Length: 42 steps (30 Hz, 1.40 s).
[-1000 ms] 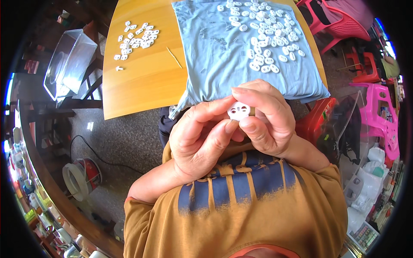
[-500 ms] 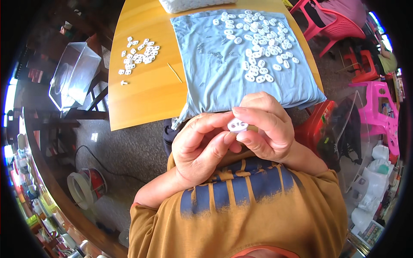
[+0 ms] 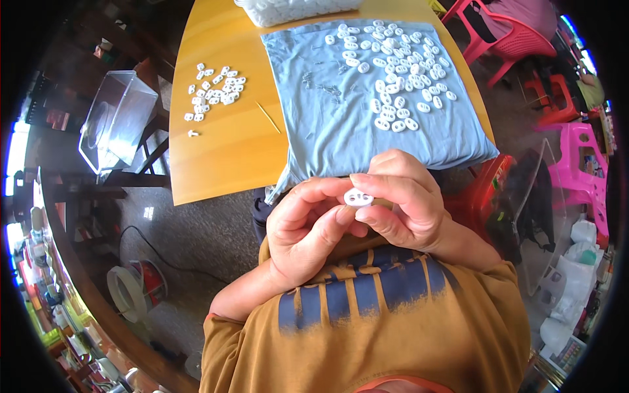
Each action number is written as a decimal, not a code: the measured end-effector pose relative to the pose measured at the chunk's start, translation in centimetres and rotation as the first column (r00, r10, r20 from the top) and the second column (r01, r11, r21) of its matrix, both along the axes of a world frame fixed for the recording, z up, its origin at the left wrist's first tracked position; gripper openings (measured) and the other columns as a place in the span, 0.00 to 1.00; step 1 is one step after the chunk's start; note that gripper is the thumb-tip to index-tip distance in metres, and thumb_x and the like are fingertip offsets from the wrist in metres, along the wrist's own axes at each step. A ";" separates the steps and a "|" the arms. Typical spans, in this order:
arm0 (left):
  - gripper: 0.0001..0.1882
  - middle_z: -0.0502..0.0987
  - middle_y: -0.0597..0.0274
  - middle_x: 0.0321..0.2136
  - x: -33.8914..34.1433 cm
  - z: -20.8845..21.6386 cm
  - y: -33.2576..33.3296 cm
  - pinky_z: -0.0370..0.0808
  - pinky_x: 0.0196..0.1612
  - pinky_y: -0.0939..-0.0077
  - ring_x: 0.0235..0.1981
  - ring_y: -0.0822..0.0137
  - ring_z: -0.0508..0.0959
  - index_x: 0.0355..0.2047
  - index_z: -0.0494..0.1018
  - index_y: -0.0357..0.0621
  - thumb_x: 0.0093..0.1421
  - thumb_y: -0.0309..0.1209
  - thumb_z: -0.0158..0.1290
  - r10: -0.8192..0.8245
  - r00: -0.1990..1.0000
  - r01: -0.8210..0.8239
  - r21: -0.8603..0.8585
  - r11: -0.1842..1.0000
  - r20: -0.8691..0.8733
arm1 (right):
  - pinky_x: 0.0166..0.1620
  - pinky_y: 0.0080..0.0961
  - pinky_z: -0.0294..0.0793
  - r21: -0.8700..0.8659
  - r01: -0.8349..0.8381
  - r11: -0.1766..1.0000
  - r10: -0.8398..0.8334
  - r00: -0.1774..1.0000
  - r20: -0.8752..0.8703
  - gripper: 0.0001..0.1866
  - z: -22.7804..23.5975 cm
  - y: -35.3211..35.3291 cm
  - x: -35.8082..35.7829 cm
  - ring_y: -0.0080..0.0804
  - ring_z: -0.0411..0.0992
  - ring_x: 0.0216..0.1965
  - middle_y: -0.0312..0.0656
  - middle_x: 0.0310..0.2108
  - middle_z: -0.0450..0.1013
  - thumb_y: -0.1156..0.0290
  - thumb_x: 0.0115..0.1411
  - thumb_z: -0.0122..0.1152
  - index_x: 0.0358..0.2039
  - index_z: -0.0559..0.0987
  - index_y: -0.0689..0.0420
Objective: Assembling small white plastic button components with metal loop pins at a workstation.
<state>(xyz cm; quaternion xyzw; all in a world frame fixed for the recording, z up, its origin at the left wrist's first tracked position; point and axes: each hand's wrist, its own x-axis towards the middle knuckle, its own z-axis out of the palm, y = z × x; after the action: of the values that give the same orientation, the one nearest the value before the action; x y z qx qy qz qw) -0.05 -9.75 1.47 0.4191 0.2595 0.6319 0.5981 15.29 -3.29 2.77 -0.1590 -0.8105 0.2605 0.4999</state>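
Between my two hands, in front of my chest, is a small white oval plastic piece with holes. The thumb and fingers of my left hand pinch its left side. On the other side, the fingertips and thumb of my right hand grip its right end. Many similar white oval pieces lie loose on a light blue cloth spread over the table beyond my hands. Smaller white blocky pieces form a loose group on the bare wood at the left.
A thin yellowish stick and one separate white piece lie on the wooden table. A clear container of white pieces stands at the far edge. Pink stools are at the right, a clear plastic bin at the left.
The white oval piece has turned slightly and shifted a little to the left in my fingers. Both hands keep their pinch. The view has shifted slightly, moving the table down in the picture.
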 end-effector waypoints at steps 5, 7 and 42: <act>0.10 0.74 0.57 0.34 -0.6 0.4 0.9 0.73 0.34 0.82 0.28 0.74 0.75 0.42 0.68 0.34 0.60 0.22 0.47 0.004 0.999 0.002 -0.121 0.993 0.054 | 0.29 0.23 0.67 -0.086 0.030 0.996 -0.030 1.000 -0.002 0.18 -0.2 -0.1 -0.3 0.31 0.69 0.26 0.40 0.27 0.71 0.71 0.51 0.62 0.42 0.73 0.64; 0.10 0.74 0.57 0.32 -1.2 0.8 2.0 0.73 0.32 0.81 0.26 0.72 0.74 0.41 0.68 0.32 0.59 0.22 0.48 0.042 0.999 -0.043 -0.140 0.989 -0.010 | 0.29 0.23 0.67 -0.123 0.049 0.991 -0.053 0.998 -0.029 0.17 -0.3 -0.4 -0.2 0.31 0.68 0.26 0.40 0.27 0.71 0.72 0.51 0.62 0.42 0.73 0.64; 0.05 0.75 0.57 0.28 -0.3 -0.8 13.2 0.72 0.28 0.74 0.25 0.61 0.76 0.30 0.75 0.41 0.52 0.24 0.53 0.455 0.366 -0.066 0.465 0.883 -0.812 | 0.31 0.34 0.68 -0.284 -0.229 0.931 0.291 0.935 0.202 0.05 -2.5 -0.6 -1.2 0.41 0.68 0.26 0.42 0.21 0.67 0.70 0.51 0.58 0.25 0.75 0.59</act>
<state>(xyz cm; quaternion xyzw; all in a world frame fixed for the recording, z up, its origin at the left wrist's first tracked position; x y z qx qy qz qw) -0.39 3.47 0.68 0.7449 0.4856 0.4268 0.1649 14.10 -3.84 0.24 -0.1430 -0.8386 0.4059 0.3339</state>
